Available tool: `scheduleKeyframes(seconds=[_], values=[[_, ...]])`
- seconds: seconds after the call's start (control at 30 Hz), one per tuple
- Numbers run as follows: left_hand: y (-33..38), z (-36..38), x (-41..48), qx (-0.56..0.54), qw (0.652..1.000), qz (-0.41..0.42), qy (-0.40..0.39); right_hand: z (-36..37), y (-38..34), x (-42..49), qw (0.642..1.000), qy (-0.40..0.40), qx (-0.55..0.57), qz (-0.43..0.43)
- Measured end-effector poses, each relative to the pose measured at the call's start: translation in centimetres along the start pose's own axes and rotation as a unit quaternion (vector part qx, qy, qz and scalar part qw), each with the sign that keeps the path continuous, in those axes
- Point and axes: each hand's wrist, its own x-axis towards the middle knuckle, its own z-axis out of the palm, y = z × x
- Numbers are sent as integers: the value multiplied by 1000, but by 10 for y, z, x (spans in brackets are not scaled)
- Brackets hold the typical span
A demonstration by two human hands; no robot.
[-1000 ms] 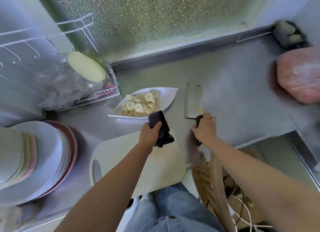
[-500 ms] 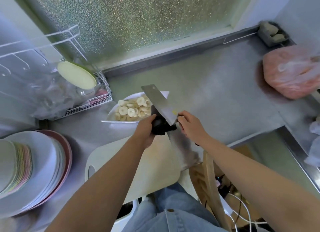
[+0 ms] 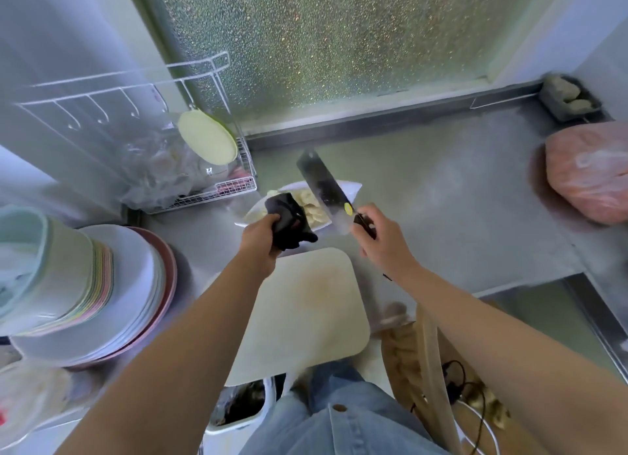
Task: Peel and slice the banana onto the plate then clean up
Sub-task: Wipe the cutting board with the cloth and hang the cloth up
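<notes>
You've lifted the cleaver (image 3: 323, 186) off the worktop (image 3: 441, 199) | right hand (image 3: 380, 242) grips it, left hand (image 3: 260, 240) clutches the cloth (image 3: 289, 221) | likely blade wipe, clean-up underway

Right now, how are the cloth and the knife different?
The cloth is dark and bunched up; the knife is flat, straight and shiny. The left hand grips the cloth in a lump; the right hand grips the knife by its handle. Both are held up near the plate.
</notes>
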Motion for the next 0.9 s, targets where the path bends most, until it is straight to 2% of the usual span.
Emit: scheduleKeyframes(seconds=[0.1,0.2,0.3,0.43,0.57,0.63,0.7,0.77,0.83,0.9], values=[[-12,10,-14,-19,998,-32,-56,14,3,-2,992,-8,-80,-101],[-12,14,-17,-46,996,-19,-80,21,11,-13,983,-51,-113,-138],[-7,8,-13,-59,997,9,-48,16,19,-15,984,-81,-93,-125],[5,-6,2,-165,986,25,20,-7,22,-12,989,-90,-91,-80],[12,2,3,-160,985,57,36,-28,29,-15,996,-22,-86,-23],[8,13,1,-146,988,44,38,-32,30,-12,999,39,5,37],[1,24,-2,-126,991,26,26,-37,33,-4,977,92,152,116],[-5,32,-1,-107,994,2,18,-41,45,6,939,136,244,201],[-9,38,0,-86,996,-14,16,-43,64,14,909,178,254,278],[-12,42,2,-68,997,-26,12,-45,86,17,896,212,216,326]])
